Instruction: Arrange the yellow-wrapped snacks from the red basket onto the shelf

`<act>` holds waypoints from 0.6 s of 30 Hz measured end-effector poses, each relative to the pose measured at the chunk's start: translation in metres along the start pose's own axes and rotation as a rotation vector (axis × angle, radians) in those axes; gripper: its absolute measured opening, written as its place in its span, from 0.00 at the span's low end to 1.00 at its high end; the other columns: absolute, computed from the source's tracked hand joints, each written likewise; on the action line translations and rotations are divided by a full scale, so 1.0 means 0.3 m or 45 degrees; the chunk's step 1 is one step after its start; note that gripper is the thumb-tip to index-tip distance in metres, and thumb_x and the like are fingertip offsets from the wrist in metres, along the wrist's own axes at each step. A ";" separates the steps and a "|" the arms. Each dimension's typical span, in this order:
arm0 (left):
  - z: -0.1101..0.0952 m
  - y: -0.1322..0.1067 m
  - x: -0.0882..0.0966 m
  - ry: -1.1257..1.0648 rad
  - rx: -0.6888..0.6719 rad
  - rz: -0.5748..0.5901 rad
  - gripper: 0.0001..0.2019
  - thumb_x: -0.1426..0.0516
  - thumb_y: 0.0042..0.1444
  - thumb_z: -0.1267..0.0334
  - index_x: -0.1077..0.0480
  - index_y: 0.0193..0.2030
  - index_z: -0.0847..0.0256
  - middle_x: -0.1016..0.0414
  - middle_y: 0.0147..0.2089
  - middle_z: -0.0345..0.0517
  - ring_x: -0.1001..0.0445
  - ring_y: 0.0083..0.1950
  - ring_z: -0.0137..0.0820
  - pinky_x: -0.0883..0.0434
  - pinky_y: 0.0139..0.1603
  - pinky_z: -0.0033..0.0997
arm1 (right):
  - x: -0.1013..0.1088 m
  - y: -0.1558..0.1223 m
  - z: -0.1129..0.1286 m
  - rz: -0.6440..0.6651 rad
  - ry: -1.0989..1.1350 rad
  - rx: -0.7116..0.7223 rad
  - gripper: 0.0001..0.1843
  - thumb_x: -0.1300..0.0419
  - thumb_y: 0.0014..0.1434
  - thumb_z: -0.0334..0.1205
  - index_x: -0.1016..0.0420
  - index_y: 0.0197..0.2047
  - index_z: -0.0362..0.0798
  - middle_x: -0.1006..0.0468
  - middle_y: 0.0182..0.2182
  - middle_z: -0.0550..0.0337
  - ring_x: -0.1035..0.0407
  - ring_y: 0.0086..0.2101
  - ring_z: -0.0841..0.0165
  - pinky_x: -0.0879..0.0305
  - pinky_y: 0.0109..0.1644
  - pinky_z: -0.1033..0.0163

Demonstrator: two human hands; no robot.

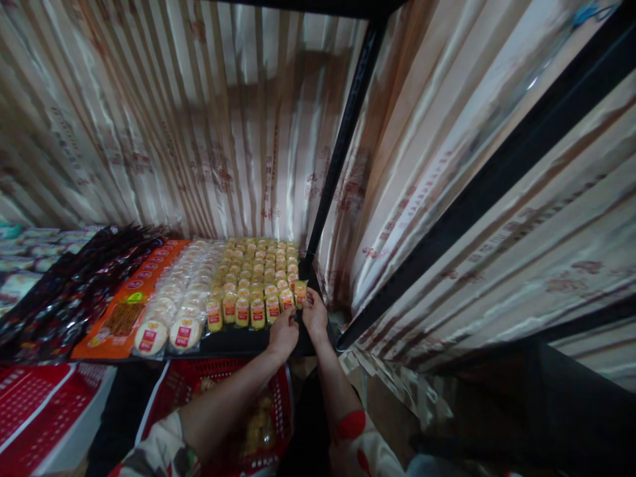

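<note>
My right hand [315, 317] pinches a small yellow snack packet [300, 293] at the right end of the front row. Close beside it, my left hand [284, 335] has its fingers drawn together just below another yellow packet [286, 299]; whether anything is between them is hidden. Several rows of these yellow packets [257, 309], with red and white labels, stand on the black shelf [226, 342]. To their left are two rows of clear-wrapped round white crackers [185, 331].
Orange snack bags [112, 331] and dark shiny packets [54, 298] lie farther left. Below the shelf is a red basket [173, 391] with yellow packets inside; another red basket [30, 411] is at lower left. A black post [342, 146] and printed curtains [238, 132] border the shelf.
</note>
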State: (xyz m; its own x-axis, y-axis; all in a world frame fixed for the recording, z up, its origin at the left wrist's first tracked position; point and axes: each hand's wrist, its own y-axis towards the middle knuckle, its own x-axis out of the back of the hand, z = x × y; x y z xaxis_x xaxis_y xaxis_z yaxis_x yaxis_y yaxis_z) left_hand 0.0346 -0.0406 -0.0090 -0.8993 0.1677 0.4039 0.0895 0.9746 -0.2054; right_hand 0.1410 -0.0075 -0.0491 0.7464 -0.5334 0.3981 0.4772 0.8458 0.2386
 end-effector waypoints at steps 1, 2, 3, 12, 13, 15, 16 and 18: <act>-0.002 0.000 0.002 0.001 0.005 0.001 0.21 0.51 0.54 0.76 0.33 0.54 0.63 0.28 0.56 0.48 0.31 0.57 0.28 0.39 0.59 0.26 | -0.005 0.002 -0.001 0.003 0.007 -0.004 0.19 0.48 0.52 0.36 0.28 0.47 0.48 0.22 0.40 0.55 0.28 0.39 0.66 0.32 0.45 0.60; -0.004 0.000 0.003 0.004 0.004 0.001 0.21 0.51 0.54 0.76 0.33 0.54 0.63 0.28 0.55 0.48 0.31 0.56 0.28 0.38 0.59 0.27 | -0.010 0.004 -0.003 0.008 0.014 -0.006 0.18 0.48 0.52 0.37 0.28 0.47 0.48 0.22 0.40 0.55 0.27 0.38 0.66 0.32 0.44 0.60; -0.005 0.001 0.005 0.009 -0.002 0.000 0.21 0.51 0.54 0.77 0.33 0.54 0.64 0.28 0.55 0.50 0.31 0.56 0.29 0.38 0.59 0.27 | -0.014 0.005 -0.004 0.014 0.020 -0.007 0.18 0.48 0.52 0.37 0.28 0.47 0.48 0.21 0.39 0.56 0.27 0.38 0.66 0.32 0.44 0.60; 0.002 0.012 0.009 0.034 -0.065 -0.003 0.21 0.51 0.53 0.78 0.33 0.53 0.67 0.26 0.52 0.53 0.29 0.53 0.29 0.37 0.58 0.28 | -0.019 -0.010 -0.004 0.028 -0.204 0.015 0.21 0.52 0.56 0.42 0.28 0.49 0.46 0.24 0.42 0.51 0.29 0.39 0.65 0.34 0.47 0.59; 0.001 0.011 0.010 0.040 -0.069 -0.004 0.21 0.51 0.53 0.78 0.32 0.53 0.66 0.26 0.52 0.52 0.29 0.53 0.29 0.36 0.58 0.28 | -0.019 -0.015 -0.001 0.033 -0.228 0.018 0.22 0.52 0.56 0.43 0.28 0.50 0.46 0.24 0.43 0.50 0.29 0.40 0.65 0.35 0.48 0.59; -0.002 0.008 0.012 0.048 -0.072 -0.006 0.20 0.51 0.53 0.78 0.31 0.51 0.65 0.26 0.51 0.51 0.28 0.52 0.29 0.36 0.57 0.28 | -0.020 -0.026 0.005 0.042 -0.246 0.035 0.23 0.53 0.57 0.44 0.28 0.50 0.46 0.25 0.45 0.50 0.31 0.43 0.64 0.37 0.50 0.58; -0.003 0.008 0.012 0.047 -0.072 -0.007 0.20 0.51 0.52 0.78 0.31 0.51 0.65 0.25 0.51 0.50 0.28 0.52 0.29 0.35 0.57 0.29 | -0.021 -0.030 0.008 0.044 -0.243 0.047 0.23 0.53 0.57 0.44 0.28 0.50 0.46 0.25 0.46 0.50 0.31 0.44 0.64 0.37 0.52 0.58; -0.003 0.007 0.012 0.036 -0.076 -0.013 0.20 0.51 0.52 0.78 0.30 0.50 0.64 0.25 0.51 0.50 0.28 0.51 0.30 0.35 0.56 0.30 | -0.024 -0.038 0.012 0.047 -0.237 0.070 0.23 0.53 0.57 0.44 0.28 0.51 0.46 0.26 0.48 0.51 0.33 0.47 0.64 0.39 0.53 0.58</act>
State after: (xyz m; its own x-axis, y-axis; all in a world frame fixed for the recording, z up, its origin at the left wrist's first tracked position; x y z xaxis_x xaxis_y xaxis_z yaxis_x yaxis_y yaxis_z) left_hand 0.0320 -0.0379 -0.0074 -0.8880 0.1611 0.4307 0.1065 0.9832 -0.1482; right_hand 0.1284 -0.0131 -0.0514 0.6618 -0.4946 0.5634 0.4209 0.8670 0.2668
